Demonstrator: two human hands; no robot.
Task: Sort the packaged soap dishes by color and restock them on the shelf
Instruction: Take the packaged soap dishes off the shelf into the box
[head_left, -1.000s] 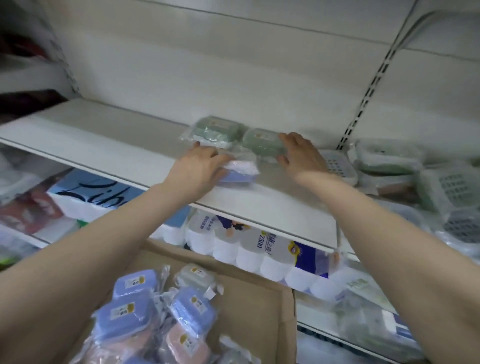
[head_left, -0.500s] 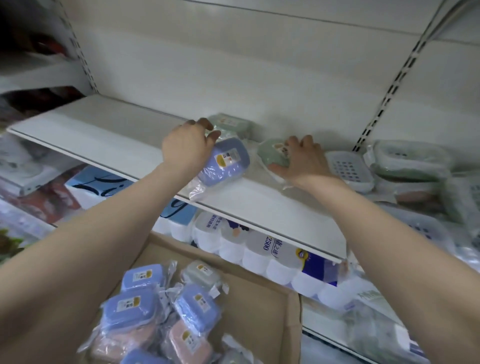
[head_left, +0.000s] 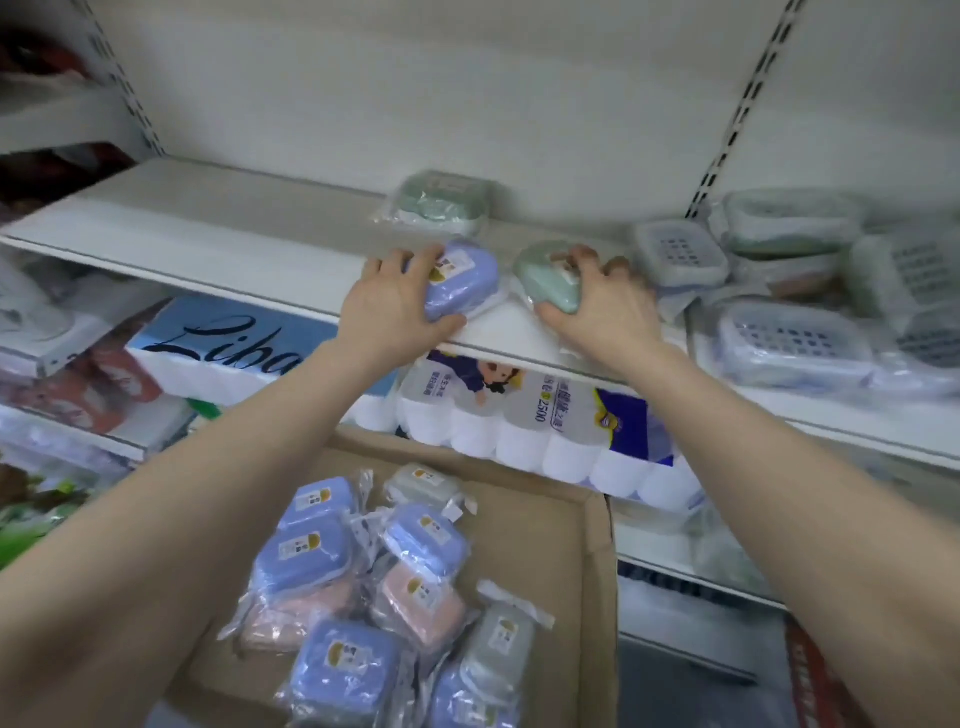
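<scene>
Soap dishes in clear wrap sit in both of your hands at the front edge of the white shelf (head_left: 218, 228), just above the middle of the frame. Your left hand (head_left: 395, 304) has its grip closed over a blue soap dish (head_left: 460, 283), fingers across the far side and thumb along the near edge; the dish is tilted, its labelled lid turned toward you, with its long axis running from lower left to upper right. Your right hand (head_left: 605, 306) has its grip curled around a green soap dish (head_left: 545, 280), fingertips hooked over the top; this one also stands tipped on its edge, its long axis slanting from upper left to lower right. The two dishes lie just beside each other with a narrow gap. Behind them, against the back wall, a second green packaged dish (head_left: 441, 202) lies flat. To the right of the frame, wrapped grey slotted dishes (head_left: 680, 252) crowd the shelf close to your right hand, and more stack up beyond them. Below the shelf, packs of toilet rolls (head_left: 530, 415) fill the lower tier. At the bottom centre, an open cardboard box (head_left: 561, 571) holds a loose heap of blue, pink and grey packaged dishes (head_left: 363, 582), between your forearms.
</scene>
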